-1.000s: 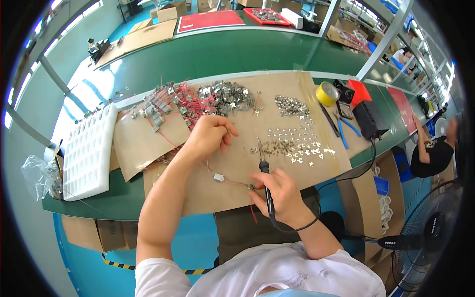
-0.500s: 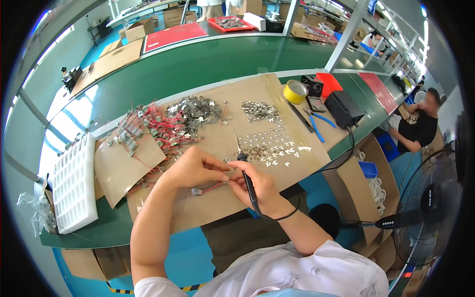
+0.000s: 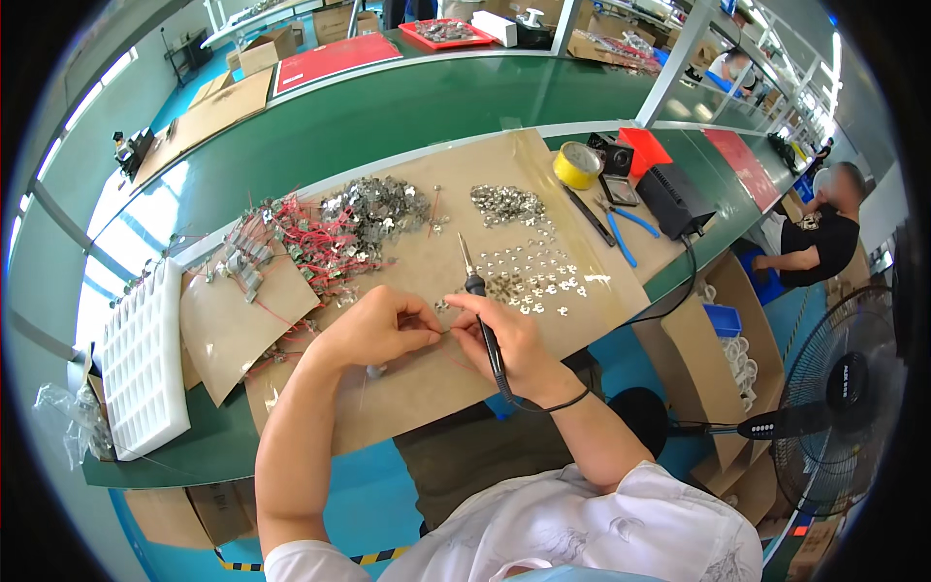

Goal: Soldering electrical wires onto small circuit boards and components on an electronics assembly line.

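Note:
My left hand [image 3: 383, 328] is closed in a pinch at the middle of the brown board. Its fingertips meet those of my right hand [image 3: 512, 347] around a thin wire. My right hand also holds a soldering iron [image 3: 474, 284], its tip pointing away from me and up. A small grey round part [image 3: 376, 371] lies partly hidden beneath my left hand. Just beyond my right hand, small metal pieces [image 3: 551, 287] lie spread in rough rows. Farther off are a heap of metal pieces [image 3: 506, 206] and a tangled pile of red-wired parts [image 3: 320, 241].
A white compartment tray [image 3: 147, 364] leans at the left. Yellow tape [image 3: 578, 167], blue-handled pliers [image 3: 621, 242], black tweezers [image 3: 588, 221] and a black soldering station [image 3: 674, 202] lie at the right. A fan [image 3: 839, 398] stands near an open carton [image 3: 684, 369]; a person [image 3: 824, 233] sits beyond.
My view has shifted slightly. Both hands stay together; the grey part below my left hand appears a little farther left and blurred. The iron remains in my right hand.

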### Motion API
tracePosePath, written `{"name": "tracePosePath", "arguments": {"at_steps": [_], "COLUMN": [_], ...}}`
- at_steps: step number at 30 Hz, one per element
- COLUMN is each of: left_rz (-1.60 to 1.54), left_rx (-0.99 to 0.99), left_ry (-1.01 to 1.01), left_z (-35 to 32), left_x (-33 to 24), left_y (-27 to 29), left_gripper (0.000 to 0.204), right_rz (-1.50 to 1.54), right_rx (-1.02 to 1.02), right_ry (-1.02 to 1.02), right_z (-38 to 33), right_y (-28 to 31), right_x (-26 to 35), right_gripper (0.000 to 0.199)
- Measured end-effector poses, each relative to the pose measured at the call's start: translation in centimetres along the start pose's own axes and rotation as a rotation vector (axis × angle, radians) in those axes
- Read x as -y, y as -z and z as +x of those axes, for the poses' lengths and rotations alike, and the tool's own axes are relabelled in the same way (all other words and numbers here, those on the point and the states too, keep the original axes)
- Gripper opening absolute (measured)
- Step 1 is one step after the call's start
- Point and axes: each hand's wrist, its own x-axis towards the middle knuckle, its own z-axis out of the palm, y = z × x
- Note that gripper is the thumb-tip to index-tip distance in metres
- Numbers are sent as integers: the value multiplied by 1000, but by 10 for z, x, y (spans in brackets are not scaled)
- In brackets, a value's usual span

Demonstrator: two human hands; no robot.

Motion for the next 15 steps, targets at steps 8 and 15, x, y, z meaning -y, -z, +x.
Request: {"name": "tracePosePath", "arguments": {"at_steps": [8,15], "left_rz": [254,434], "left_rx": [-202,-284], "left_ry": [-103,-184], "left_z": [3,9], "left_x": [7,12], "left_y": [-10,-18], "left_gripper": [14,12], "right_rz": [-52,214], "right_rx": [31,-38], "right_ry": [45,-73], "right_z": [2,-11], "right_y": [4,32], "right_x": [-9,-27], "right_gripper": [49,37]}}
